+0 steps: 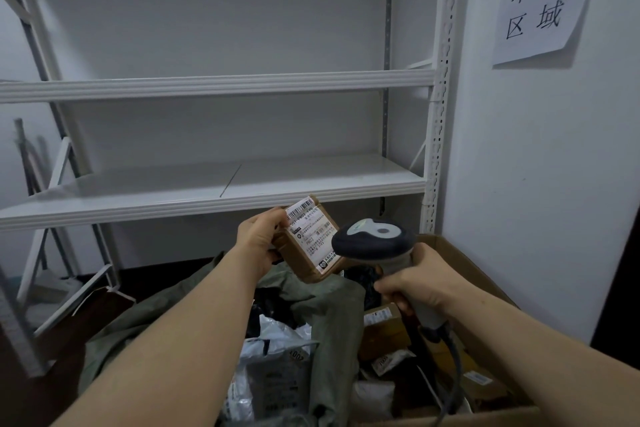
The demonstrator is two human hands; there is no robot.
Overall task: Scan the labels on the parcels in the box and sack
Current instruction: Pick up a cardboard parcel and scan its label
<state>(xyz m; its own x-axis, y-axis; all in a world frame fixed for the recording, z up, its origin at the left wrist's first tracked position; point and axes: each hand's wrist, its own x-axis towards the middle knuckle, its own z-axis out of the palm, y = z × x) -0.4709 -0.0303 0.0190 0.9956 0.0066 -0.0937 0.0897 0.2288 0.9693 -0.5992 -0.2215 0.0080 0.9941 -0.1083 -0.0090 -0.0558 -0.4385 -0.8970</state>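
Observation:
My left hand (258,239) grips a small brown cardboard parcel (304,263) by its left side, held up with its white barcode label (313,236) facing me. My right hand (415,282) holds the handle of a grey and black barcode scanner (374,243), whose head sits just right of the parcel and overlaps its lower right corner. Below, an olive-green sack (332,315) lies open with several grey and black plastic mailers (277,357) inside. A brown cardboard box (464,263) at the right holds more small parcels (381,319).
A white metal shelving unit (214,191) stands straight ahead, its shelves bare. A white wall with a paper sign (543,0) is on the right. The scanner's cable (453,374) hangs down over the box. Loose shelf parts (69,291) lean at the lower left.

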